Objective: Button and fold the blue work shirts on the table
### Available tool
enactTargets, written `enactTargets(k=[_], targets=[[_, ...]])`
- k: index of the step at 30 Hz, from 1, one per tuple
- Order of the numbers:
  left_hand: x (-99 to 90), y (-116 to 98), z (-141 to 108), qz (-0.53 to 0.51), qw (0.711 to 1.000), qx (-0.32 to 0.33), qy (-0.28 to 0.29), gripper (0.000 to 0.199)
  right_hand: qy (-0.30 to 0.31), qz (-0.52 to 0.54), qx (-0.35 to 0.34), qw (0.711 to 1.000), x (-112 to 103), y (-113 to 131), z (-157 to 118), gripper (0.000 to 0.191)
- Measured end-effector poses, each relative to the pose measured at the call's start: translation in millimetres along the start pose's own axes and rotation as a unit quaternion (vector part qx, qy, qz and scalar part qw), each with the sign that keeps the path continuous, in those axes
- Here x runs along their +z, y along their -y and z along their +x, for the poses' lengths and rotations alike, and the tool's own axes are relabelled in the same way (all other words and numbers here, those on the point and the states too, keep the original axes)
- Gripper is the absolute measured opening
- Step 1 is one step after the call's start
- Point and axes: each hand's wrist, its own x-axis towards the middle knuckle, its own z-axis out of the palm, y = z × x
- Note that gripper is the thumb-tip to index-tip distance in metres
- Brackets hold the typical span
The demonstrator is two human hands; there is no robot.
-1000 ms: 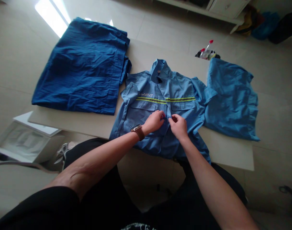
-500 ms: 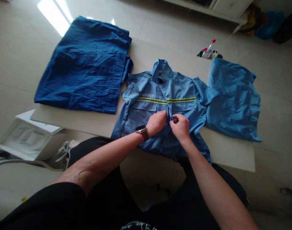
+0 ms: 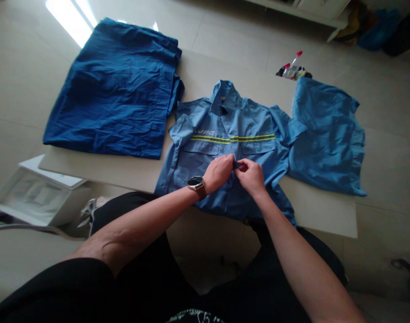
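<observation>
A light blue work shirt (image 3: 255, 121) lies front up across the table, its collar pointing away from me. Yellow-edged stripes cross its chest above two pocket flaps. My left hand (image 3: 220, 171), below a wrist with a round watch (image 3: 195, 182), is closed on one front edge of the shirt. Beside it my right hand (image 3: 250, 174) pinches the opposite front edge. The fingertips of both hands nearly meet at the middle opening. Whether a button is between them is too small to see.
Folded dark blue clothing (image 3: 114, 89) lies on the left of the white table (image 3: 326, 211), and folded light blue clothing (image 3: 328, 134) on the right. Bottles with red caps (image 3: 292, 67) stand behind the table. A white box (image 3: 46, 193) sits at the lower left, a white cabinet (image 3: 312, 11) at the back.
My right hand has moved slightly left, bringing the two front edges of the shirt together at my left fingertips. The whole view has shifted a little.
</observation>
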Motion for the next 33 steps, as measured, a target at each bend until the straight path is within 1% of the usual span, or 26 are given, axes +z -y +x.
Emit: enactTargets(k=[2, 5, 7, 10, 13, 15, 17, 20, 23, 27, 30, 33], targets=[[1.9, 2, 1, -0.023, 1.0, 0.003, -0.017, 0.024, 0.008, 0.004, -0.015, 1.0, -1, 1, 0, 0.014], [6.3, 6, 4, -0.077, 0.996, -0.003, -0.047, 0.02, -0.009, -0.003, -0.061, 0.998, -2, -2, 1, 0.024], [8.3, 8, 6, -0.113, 0.992, -0.013, -0.058, 0.019, -0.022, -0.012, -0.086, 0.996, -3, -5, 3, 0.023], [6.8, 6, 8, -0.159, 0.985, -0.027, -0.06, 0.019, -0.019, -0.011, -0.092, 0.996, -3, -9, 5, 0.017], [0.1, 1, 8, -0.21, 0.974, -0.058, -0.056, 0.016, -0.01, 0.0, -0.089, 0.996, -4, -10, 7, 0.012], [-4.1, -1, 7, -0.254, 0.962, -0.082, -0.053, 0.013, -0.011, 0.003, -0.088, 0.996, -4, -9, 7, 0.01], [-5.2, -1, 7, -0.3, 0.947, -0.103, -0.054, 0.017, -0.015, 0.002, -0.086, 0.996, -4, -7, 6, 0.009], [-0.9, 0, 9, -0.372, 0.917, -0.135, -0.055, 0.016, -0.022, 0.003, -0.088, 0.996, -4, -3, 6, 0.009], [4.7, 2, 13, -0.445, 0.881, -0.151, -0.056, 0.011, -0.035, 0.016, -0.088, 0.995, -4, -1, 6, 0.009], [6.9, 1, 15, -0.502, 0.846, -0.169, -0.064, 0.011, -0.04, 0.024, -0.09, 0.995, -5, 1, 6, 0.01], [8.2, 2, 15, -0.524, 0.831, -0.168, -0.075, 0.013, -0.037, 0.028, -0.088, 0.995, -5, 1, 6, 0.011], [11.8, 4, 15, -0.527, 0.831, -0.153, -0.088, 0.015, -0.048, 0.051, -0.086, 0.994, -2, -1, 6, 0.013]])
